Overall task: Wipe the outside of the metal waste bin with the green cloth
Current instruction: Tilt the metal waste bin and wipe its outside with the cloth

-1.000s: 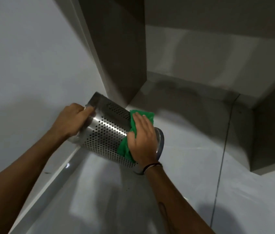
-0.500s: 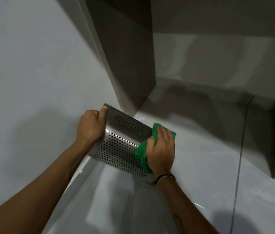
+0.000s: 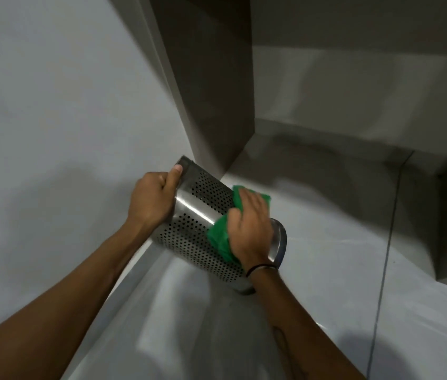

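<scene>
- Head view: perforated metal waste bin [image 3: 189, 218] tipped on its side, held off the pale tiled floor [image 3: 340, 283], close to the white wall [image 3: 52, 119] and the skirting strip [image 3: 123, 286].
- Bin's open rim end points up-left toward the wall; its solid closed base [image 3: 279, 242] faces lower right.
- Left hand [image 3: 151, 200] has its grip clenched around the rim end, thumb on the smooth band above the holes, fingers wrapped out of sight.
- Right hand [image 3: 249, 229] lies palm-down on the bin's outer side near the base end, grip pressing the green cloth [image 3: 218, 238] flat against the metal.
- Cloth is bunched under the palm; green shows past the fingertips and below the thumb side.
- Thin black band [image 3: 260, 268] on the right wrist; dark mark on the right forearm, too blurred to read.
- Brown panel [image 3: 211, 91] stands upright behind the bin, not touching it.
- Dark grout line [image 3: 384, 264] runs along the floor, well right of the bin.
</scene>
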{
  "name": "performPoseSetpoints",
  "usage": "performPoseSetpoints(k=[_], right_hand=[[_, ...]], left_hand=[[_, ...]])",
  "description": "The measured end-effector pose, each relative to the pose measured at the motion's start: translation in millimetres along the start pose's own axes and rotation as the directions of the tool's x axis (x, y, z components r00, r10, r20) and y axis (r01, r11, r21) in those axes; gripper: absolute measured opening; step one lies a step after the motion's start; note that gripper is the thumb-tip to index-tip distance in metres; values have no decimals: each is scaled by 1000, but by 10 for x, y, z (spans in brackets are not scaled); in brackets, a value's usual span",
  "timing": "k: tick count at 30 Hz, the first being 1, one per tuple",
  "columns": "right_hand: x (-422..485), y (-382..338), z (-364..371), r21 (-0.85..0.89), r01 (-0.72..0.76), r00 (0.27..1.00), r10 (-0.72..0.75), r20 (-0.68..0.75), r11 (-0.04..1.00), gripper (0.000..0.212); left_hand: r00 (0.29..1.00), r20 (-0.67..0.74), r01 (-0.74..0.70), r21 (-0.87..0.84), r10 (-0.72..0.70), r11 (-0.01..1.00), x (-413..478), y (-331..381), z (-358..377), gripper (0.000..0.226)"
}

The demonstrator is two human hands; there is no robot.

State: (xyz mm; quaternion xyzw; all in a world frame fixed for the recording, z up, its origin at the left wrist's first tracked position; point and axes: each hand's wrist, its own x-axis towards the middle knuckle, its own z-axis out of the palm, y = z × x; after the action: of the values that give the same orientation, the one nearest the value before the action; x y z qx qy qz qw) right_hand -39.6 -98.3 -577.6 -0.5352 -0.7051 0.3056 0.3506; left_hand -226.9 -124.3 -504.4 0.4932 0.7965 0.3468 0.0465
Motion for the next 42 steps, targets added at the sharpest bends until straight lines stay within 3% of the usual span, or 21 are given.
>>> performPoseSetpoints(k=[3, 5, 6, 8, 11, 13, 18, 25, 30, 32, 37, 42], right_hand=[[-45, -303, 179, -34, 231, 973, -232, -8, 972, 67], [-47, -250, 190, -44, 296, 955, -297, -11, 954, 69], [-60, -135, 146, -29, 265, 964, -265, 3, 964, 69], [-99, 165, -19, 38, 64, 998, -64, -4, 997, 69], [-124, 409, -193, 89, -186, 981, 190, -44, 978, 67], [-106, 287, -124, 81, -140, 988, 144, -45, 987, 70], [-123, 63, 67, 65, 134, 991, -135, 14, 989, 66], [-47, 150, 12, 74, 102, 995, -102, -2, 992, 68], [-3, -30, 199, 21, 364, 930, -365, 46, 931, 76], [17, 78, 184, 30, 341, 938, -343, 59, 939, 73], [144, 89, 123, 98, 104, 995, -103, -19, 990, 77], [138, -75, 201, 44, 254, 967, -253, -35, 966, 85]], left_hand=[[999, 4, -44, 20, 44, 999, -9, 25, -3, 72], [999, 14, -49, 16, 49, 999, -14, 24, -5, 72], [999, 22, -45, 14, 44, 999, -16, 29, -8, 73], [999, 31, -44, 19, 43, 999, -10, 46, -8, 72], [998, 35, -47, 42, 46, 998, 14, 82, 22, 72], [998, 37, -59, 64, 56, 996, 42, 117, 60, 71], [1000, 20, -17, 59, 15, 998, 84, 114, 77, 73], [999, 30, 24, 54, -25, 998, 124, 154, 96, 75], [999, -9, 36, 90, -35, 995, 124, 82, 72, 74], [999, -2, 35, 83, -35, 996, 112, 51, 64, 76], [1000, -8, 10, 111, -9, 994, 148, 115, 108, 71], [996, 73, 46, 88, -52, 995, 206, 240, 145, 67]])
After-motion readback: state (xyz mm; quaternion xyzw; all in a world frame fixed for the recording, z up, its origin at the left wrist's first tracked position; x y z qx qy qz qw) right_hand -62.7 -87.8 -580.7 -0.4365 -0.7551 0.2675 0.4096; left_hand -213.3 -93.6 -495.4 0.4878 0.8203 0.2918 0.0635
